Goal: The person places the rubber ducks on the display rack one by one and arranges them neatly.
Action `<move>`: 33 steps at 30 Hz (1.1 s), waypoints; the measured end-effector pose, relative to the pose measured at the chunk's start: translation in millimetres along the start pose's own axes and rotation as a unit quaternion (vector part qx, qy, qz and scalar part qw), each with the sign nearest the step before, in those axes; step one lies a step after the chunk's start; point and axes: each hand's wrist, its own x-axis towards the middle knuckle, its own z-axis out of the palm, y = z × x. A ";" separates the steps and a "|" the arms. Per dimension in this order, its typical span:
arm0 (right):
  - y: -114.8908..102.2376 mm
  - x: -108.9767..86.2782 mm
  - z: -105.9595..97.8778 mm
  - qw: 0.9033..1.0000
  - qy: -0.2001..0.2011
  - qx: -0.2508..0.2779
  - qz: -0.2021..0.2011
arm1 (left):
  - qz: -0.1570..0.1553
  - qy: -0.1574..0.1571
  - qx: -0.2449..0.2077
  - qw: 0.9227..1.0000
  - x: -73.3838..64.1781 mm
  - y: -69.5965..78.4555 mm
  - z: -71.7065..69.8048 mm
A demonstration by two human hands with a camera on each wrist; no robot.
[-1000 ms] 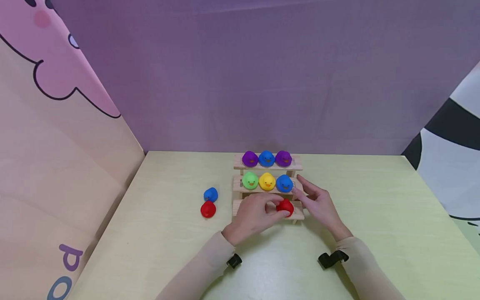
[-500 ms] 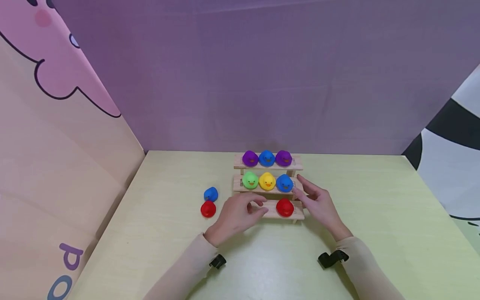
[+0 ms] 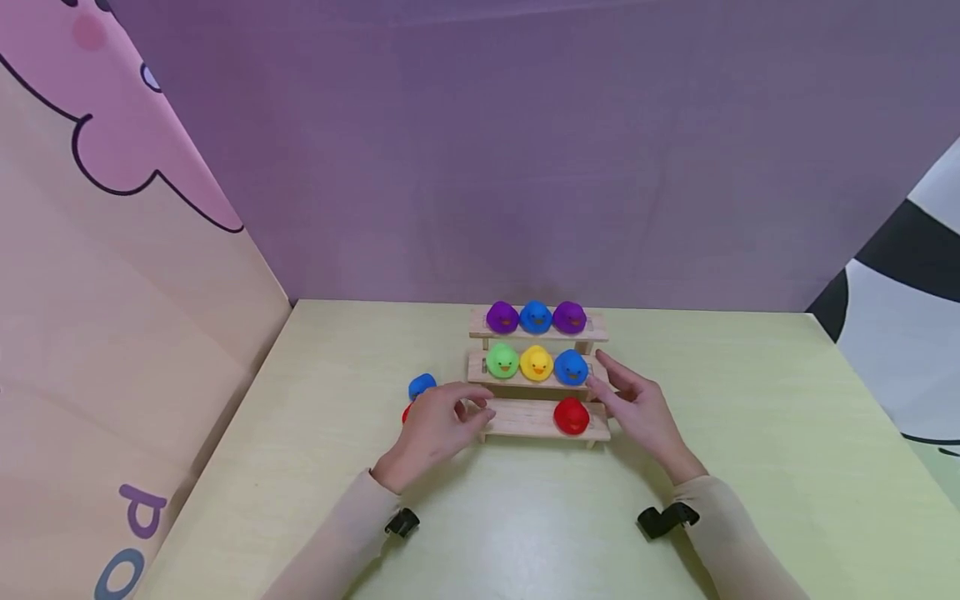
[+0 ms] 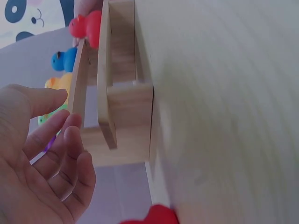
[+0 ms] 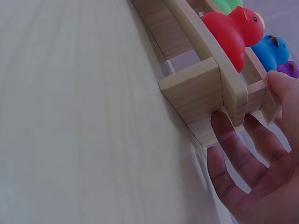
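Nothing is between the fingers of my left hand [image 3: 433, 427], which hovers at the left end of the wooden three-step stand [image 3: 517, 417]. Its fingers are loosely bent in the left wrist view. My right hand [image 3: 643, 410] rests at the stand's right end, its fingers [image 5: 238, 154] only gently bent against the wood and its thumb by the middle shelf. A red rubber duck [image 3: 572, 416] sits at the right of the lowest shelf. Green [image 3: 502, 361], yellow [image 3: 536, 363] and blue ducks [image 3: 571, 367] fill the middle shelf.
On the top shelf stand a purple duck [image 3: 502, 317], a blue one [image 3: 536, 317] and another purple duck [image 3: 569, 317]. Left of the stand, a blue duck [image 3: 422, 385] lies on the table [image 3: 337, 367] beside a red duck [image 4: 156, 215], mostly hidden by my left hand.
My left hand has let go of the red duck on the lowest shelf and moved left, toward the loose ducks. The right hand has stayed at the stand's end.
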 end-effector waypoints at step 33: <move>0.4 0.2 0.2 1.000 0.000 0.011 -0.007 | -0.096 0.090 -0.003 0.991 5.4 -61.1 -49.5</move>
